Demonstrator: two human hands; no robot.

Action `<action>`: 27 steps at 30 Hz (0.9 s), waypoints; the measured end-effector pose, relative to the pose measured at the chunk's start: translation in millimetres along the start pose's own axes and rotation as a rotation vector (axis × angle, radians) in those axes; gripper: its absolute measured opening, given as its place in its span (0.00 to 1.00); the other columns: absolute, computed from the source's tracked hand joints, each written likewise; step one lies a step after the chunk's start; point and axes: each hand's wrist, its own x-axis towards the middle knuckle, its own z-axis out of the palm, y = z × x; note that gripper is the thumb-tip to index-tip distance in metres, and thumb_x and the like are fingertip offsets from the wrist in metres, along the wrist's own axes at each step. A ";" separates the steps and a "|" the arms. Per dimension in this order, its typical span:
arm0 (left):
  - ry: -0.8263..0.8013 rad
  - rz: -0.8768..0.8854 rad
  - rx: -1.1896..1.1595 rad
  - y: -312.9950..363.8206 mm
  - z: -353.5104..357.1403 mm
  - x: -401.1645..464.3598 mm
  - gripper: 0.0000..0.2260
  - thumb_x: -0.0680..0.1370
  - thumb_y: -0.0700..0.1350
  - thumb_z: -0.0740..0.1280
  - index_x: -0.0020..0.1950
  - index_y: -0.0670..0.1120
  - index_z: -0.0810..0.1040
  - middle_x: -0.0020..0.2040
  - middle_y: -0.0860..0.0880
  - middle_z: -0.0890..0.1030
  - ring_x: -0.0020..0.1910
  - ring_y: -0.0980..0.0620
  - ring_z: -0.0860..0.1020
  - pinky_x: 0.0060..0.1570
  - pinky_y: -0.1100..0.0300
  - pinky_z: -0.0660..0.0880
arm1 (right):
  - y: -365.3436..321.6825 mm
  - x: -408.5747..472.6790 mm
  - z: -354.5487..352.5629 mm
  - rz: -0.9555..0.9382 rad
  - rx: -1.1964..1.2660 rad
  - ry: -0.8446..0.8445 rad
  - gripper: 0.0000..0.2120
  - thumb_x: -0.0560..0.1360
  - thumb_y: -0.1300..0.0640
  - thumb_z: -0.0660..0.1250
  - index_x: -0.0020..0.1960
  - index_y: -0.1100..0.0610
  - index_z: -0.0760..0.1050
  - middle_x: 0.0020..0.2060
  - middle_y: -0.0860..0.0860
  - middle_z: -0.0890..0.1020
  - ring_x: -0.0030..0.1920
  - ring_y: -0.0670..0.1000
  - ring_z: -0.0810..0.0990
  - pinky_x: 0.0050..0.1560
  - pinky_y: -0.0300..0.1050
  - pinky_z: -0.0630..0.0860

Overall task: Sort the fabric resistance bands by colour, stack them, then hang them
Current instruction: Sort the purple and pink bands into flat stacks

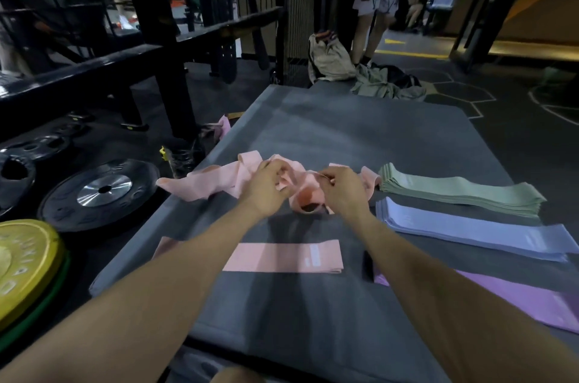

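1. Head view: on a grey gym mat [329, 132], the left hand [266, 191] and right hand [340, 191] both pinch into a tangled heap of pink bands [219, 182] at centre.
2. A flat pink band [282, 257] lies at 6 o'clock of the heap, long axis left-right.
3. At 3 o'clock, the green stack [463, 194], blue stack [470, 232] and purple stack [517, 301] run lengthwise toward lower right.

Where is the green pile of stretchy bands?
The neat stack of pale green fabric bands lies on the right of the grey mat, just beyond the blue-lilac stack, right of the tangled pink bands.
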 end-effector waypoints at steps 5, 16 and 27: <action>0.159 0.061 -0.100 21.3 -18.1 13.1 0.20 0.71 0.44 0.73 0.61 0.43 0.73 0.55 0.48 0.70 0.52 0.53 0.71 0.52 0.65 0.67 | -31.8 4.1 -27.7 -0.174 0.098 0.008 0.10 0.75 0.61 0.63 0.38 0.57 0.80 0.26 0.50 0.72 0.30 0.49 0.69 0.34 0.42 0.63; 0.190 0.137 -0.266 53.6 -92.5 6.6 0.05 0.77 0.39 0.65 0.43 0.45 0.71 0.38 0.52 0.74 0.37 0.56 0.71 0.38 0.72 0.67 | -80.2 -0.3 -66.3 -0.239 0.415 0.001 0.07 0.75 0.64 0.66 0.48 0.58 0.83 0.37 0.47 0.81 0.38 0.44 0.77 0.45 0.43 0.75; 0.268 -0.072 -0.751 68.5 -134.6 -19.7 0.09 0.80 0.39 0.60 0.41 0.48 0.70 0.36 0.49 0.73 0.36 0.53 0.70 0.38 0.57 0.69 | -126.3 -24.1 -65.5 -0.253 0.581 -0.159 0.06 0.76 0.59 0.66 0.41 0.55 0.75 0.33 0.49 0.77 0.31 0.44 0.72 0.33 0.34 0.70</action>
